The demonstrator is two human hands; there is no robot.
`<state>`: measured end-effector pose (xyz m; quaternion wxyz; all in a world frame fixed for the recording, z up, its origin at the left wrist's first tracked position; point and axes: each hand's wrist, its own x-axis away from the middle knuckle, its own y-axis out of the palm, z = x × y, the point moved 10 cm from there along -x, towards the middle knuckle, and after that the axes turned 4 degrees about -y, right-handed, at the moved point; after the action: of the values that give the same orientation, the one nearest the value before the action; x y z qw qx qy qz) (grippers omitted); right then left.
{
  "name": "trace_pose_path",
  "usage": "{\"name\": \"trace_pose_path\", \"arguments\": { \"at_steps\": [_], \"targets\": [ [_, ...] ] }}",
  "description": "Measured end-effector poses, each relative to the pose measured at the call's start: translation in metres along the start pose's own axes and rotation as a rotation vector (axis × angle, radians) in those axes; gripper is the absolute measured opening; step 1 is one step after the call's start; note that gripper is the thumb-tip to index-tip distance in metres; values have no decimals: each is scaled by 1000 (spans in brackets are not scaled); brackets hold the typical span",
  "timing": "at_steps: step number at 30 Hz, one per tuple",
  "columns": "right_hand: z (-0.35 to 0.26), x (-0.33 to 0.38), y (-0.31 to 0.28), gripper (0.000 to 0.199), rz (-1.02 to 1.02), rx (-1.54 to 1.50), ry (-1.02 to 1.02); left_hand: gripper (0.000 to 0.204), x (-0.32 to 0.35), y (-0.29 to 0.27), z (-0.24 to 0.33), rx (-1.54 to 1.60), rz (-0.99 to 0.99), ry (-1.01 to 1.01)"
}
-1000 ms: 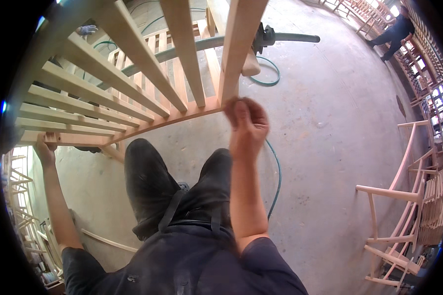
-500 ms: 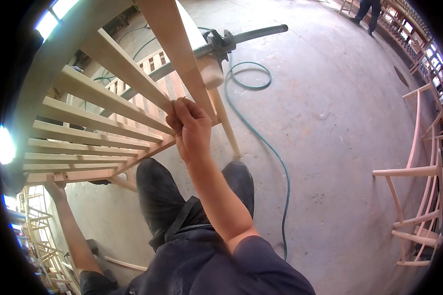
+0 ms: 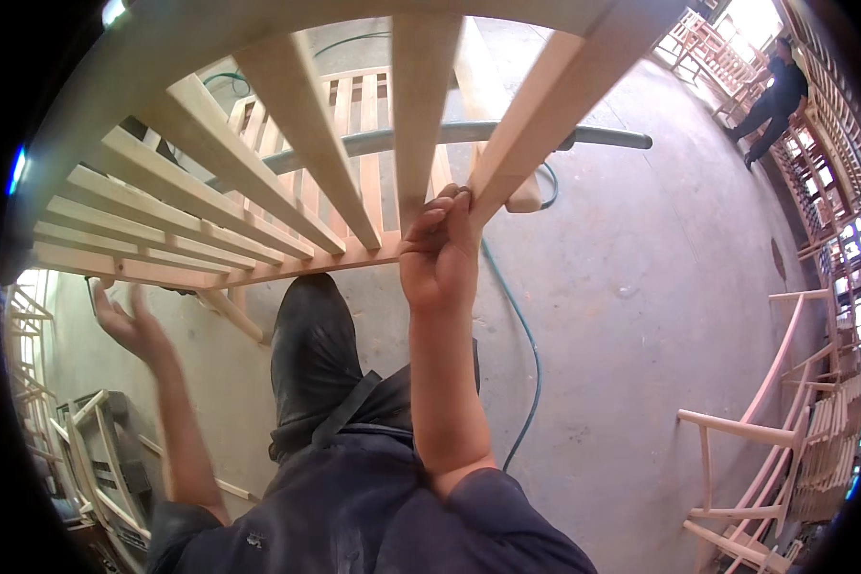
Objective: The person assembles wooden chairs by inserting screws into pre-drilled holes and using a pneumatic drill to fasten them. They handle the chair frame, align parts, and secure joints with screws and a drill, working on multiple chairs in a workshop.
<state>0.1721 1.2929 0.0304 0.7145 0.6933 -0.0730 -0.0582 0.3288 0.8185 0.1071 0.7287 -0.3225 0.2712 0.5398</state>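
Note:
A pale wooden slatted frame (image 3: 340, 260), like the back of a bench or chair, fills the upper left, its slats fanning toward me. My right hand (image 3: 440, 253) is raised at the frame's right side, beside the lower end of a wide slat (image 3: 423, 105) and the thick end post (image 3: 555, 110). Its fingers are curled; whatever is in them, if anything, is hidden. Low at the left, my left hand (image 3: 132, 325) is just under the bottom rail (image 3: 134, 268), fingers apart and slightly blurred. A thin dark edge shows by its fingertips.
A grey clamp bar (image 3: 612, 139) runs behind the slats and juts out right. Another slatted piece (image 3: 368, 182) lies beyond. A green hose (image 3: 526, 349) trails over the concrete floor (image 3: 622, 316). Chair frames (image 3: 737, 426) stand at right; a person (image 3: 775, 100) stands far right.
My view has turned, and the frame appears shifted right. My left hand has come off the bottom rail and opened. My right hand now sits nearer the end post, still curled.

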Motion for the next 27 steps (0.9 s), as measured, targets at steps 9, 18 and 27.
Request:
{"name": "trace_pose_path", "arguments": {
  "at_steps": [9, 18, 27],
  "targets": [
    [-7, -4, -29, 16, 92, 187, 51, 37, 189, 149, 259, 781, -1023, 116],
    [-5, -2, -16, 27, 40, 246, 127, 34, 209, 203, 290, 838, -1030, -28],
    [-5, 12, -6, 33, -6, 288, 106, 30, 202, 201, 306, 733, -966, 207]
  ]
}}
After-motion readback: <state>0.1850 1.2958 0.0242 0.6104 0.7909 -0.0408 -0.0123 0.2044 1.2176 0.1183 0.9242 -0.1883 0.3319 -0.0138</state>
